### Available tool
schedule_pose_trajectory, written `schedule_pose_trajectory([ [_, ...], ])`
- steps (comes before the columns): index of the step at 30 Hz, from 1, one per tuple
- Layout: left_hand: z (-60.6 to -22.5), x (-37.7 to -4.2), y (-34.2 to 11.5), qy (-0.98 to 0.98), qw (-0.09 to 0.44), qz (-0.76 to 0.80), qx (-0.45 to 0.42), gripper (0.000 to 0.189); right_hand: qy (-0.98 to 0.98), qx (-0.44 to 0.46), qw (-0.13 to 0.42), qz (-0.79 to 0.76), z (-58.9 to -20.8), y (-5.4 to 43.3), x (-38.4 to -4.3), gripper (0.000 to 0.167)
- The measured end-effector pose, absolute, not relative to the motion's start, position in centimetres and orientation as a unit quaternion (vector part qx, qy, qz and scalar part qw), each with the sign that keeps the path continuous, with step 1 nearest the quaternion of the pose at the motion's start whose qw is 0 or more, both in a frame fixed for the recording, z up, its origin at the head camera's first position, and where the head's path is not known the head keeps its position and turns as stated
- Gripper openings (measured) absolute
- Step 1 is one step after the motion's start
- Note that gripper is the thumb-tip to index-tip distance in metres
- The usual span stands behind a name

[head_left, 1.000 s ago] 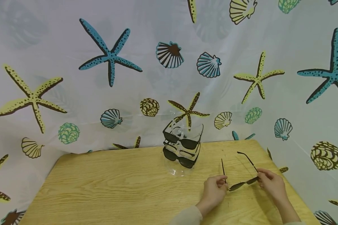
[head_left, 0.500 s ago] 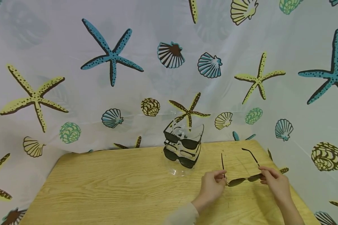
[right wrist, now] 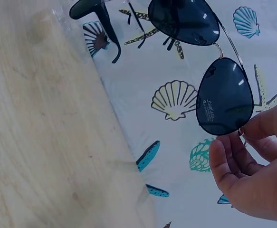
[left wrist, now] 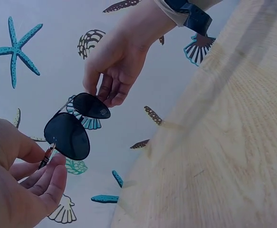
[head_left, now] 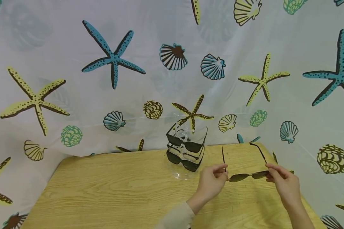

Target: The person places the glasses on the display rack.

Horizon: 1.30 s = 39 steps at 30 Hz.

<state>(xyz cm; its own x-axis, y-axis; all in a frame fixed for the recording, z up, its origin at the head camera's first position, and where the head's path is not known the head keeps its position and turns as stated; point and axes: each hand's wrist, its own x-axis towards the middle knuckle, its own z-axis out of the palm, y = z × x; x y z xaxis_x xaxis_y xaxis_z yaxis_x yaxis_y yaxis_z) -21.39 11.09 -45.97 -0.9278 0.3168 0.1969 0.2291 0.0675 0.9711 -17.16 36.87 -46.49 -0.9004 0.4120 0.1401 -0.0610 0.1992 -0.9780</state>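
Dark-lensed aviator sunglasses [head_left: 239, 177] with a thin metal frame are held up above the right part of the table, temples unfolded and pointing away from me. My left hand [head_left: 211, 183] pinches them at the left hinge. At the opposite hinge my right hand [head_left: 286, 184] pinches the frame between thumb and fingers. Small pale print shows on one lens [right wrist: 225, 97] in the right wrist view. Left of the hands stands a clear display stand [head_left: 180, 175] bearing black sunglasses [head_left: 192, 146] on top, a thin-framed pair [head_left: 189, 156] in the middle and more dark sunglasses [head_left: 189, 165] below.
The wooden table [head_left: 109, 187] stretches far to the left of the hands. Behind it and at its sides hangs a white cloth [head_left: 149, 82] printed with starfish and shells, meeting the table's back edge close behind the stand.
Both hands have raised the aviator sunglasses and moved them away from me, with the lenses turning to face me more. The left hand has shifted slightly left; the stand is unchanged.
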Motion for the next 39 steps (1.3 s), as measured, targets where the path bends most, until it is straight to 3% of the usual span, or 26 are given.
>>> schedule_pose_trajectory([
  [24,-39.1,-23.6,6.1,0.758,-0.033,0.595,0.264,0.033,-0.714,-0.078,0.260,0.645,-41.5,32.1,-16.9,0.020],
  [39,-37.3,-25.1,2.0,0.765,-0.065,0.582,0.269,0.035,-0.714,-0.017,0.271,0.646,-40.3,28.2,-18.2,0.019],
])
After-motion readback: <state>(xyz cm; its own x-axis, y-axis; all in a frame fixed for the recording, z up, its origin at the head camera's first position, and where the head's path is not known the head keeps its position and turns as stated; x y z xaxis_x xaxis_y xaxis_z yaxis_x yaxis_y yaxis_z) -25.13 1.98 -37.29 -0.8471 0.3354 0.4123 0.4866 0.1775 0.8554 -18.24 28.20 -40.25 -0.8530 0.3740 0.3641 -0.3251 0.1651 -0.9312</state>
